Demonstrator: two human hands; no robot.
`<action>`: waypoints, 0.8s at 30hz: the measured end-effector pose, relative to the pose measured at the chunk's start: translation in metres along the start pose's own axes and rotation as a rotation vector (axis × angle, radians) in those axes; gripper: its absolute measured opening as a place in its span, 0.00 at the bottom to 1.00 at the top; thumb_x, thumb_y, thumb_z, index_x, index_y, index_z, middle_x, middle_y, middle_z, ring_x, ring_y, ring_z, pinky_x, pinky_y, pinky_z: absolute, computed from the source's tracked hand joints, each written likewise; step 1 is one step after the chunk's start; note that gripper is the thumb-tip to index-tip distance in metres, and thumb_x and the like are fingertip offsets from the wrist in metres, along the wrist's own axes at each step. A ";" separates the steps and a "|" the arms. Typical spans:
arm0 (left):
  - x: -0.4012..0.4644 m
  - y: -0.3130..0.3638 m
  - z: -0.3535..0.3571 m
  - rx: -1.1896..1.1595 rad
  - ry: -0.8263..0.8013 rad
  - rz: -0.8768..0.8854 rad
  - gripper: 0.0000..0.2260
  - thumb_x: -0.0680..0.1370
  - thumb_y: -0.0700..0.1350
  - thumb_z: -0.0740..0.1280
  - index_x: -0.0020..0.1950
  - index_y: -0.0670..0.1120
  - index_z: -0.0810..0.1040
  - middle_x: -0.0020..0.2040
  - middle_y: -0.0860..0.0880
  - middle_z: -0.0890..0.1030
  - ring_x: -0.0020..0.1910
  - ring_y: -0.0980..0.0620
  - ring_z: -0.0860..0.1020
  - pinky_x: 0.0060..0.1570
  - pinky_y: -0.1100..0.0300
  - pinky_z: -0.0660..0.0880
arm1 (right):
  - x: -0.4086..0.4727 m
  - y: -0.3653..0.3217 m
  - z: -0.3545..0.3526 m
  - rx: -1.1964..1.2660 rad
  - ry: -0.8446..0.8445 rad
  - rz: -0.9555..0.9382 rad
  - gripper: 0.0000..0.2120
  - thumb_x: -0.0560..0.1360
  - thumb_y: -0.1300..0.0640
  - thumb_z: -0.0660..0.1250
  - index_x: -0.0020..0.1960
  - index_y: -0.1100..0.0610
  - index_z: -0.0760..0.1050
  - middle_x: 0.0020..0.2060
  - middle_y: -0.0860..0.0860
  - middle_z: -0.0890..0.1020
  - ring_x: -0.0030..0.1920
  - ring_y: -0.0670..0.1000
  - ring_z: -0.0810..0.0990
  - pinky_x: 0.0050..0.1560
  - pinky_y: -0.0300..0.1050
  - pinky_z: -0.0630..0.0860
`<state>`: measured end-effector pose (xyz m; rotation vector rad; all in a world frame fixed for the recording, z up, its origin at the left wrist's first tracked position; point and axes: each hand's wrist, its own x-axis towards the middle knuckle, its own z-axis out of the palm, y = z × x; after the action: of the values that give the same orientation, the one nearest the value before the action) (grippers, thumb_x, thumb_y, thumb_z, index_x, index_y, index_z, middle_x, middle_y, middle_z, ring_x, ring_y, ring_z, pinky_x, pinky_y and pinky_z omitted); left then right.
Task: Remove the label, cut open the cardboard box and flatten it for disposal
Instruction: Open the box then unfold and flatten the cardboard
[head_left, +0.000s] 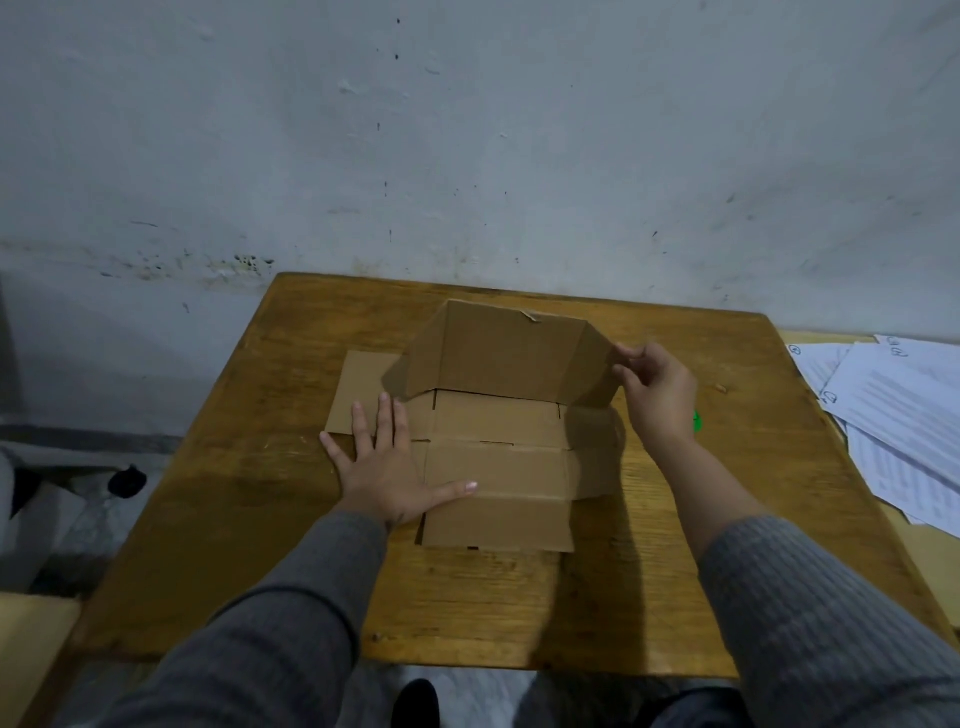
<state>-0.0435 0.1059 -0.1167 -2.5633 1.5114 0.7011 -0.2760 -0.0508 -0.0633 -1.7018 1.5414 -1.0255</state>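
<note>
Far left of the left hand there's a dark round thing (127, 481) down on the floor, too blurry to tell what it is. Below that hand, at the bottom left corner, a bit of lighter wood surface (31, 639) pokes in.

The left hand (387, 467) lies flat, fingers straight and spread, thumb sticking out to the right. It's pressing down on the left side of the box (496, 441), with the fingertips on the left flap and the pinky side over the bare table (234, 519). It isn't gripping anything, just pushing flat.

The box sits between the two hands, already opened up and mostly unfolded. The panels near the left hand lie flat on the table, and the flap left of its fingers is flat too. The far panel stands up tilted, with a little torn scrap at its top edge. Its side wings angle off to either side.

The right hand (655, 392) is up off the table at the right wing of that raised panel, fingers curled with the fingertips and thumb pinching its edge. The right flap below that hand sits in shadow.

Just right of the right wrist a small green thing (696, 421) peeks out, mostly hidden. Further right of that hand, a messy pile of printed papers (893, 415) lies spread out beside the table.

Both arms are in grey knit sleeves (291, 623).
</note>
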 end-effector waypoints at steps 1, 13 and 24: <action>0.000 0.000 -0.001 -0.018 0.004 0.005 0.67 0.50 0.86 0.47 0.73 0.46 0.24 0.73 0.48 0.24 0.72 0.40 0.26 0.63 0.28 0.30 | -0.001 0.002 0.000 0.001 0.006 -0.008 0.06 0.75 0.65 0.66 0.49 0.57 0.78 0.51 0.51 0.83 0.53 0.47 0.80 0.54 0.45 0.78; 0.018 0.042 -0.097 -0.076 0.541 0.340 0.32 0.78 0.63 0.55 0.77 0.61 0.44 0.78 0.50 0.55 0.74 0.46 0.61 0.62 0.49 0.68 | -0.006 -0.003 -0.002 0.017 -0.015 0.033 0.06 0.76 0.64 0.65 0.45 0.54 0.75 0.50 0.49 0.83 0.55 0.48 0.80 0.58 0.49 0.78; 0.001 0.023 -0.077 -0.244 0.597 0.486 0.27 0.80 0.58 0.57 0.77 0.60 0.53 0.61 0.53 0.75 0.51 0.55 0.75 0.46 0.55 0.78 | -0.003 -0.056 0.006 -0.494 -0.307 -0.038 0.33 0.79 0.36 0.43 0.58 0.56 0.78 0.50 0.57 0.82 0.53 0.58 0.79 0.53 0.50 0.74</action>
<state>-0.0361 0.0707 -0.0444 -2.7505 2.4168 0.1355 -0.2420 -0.0411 -0.0193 -2.1068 1.6436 -0.3811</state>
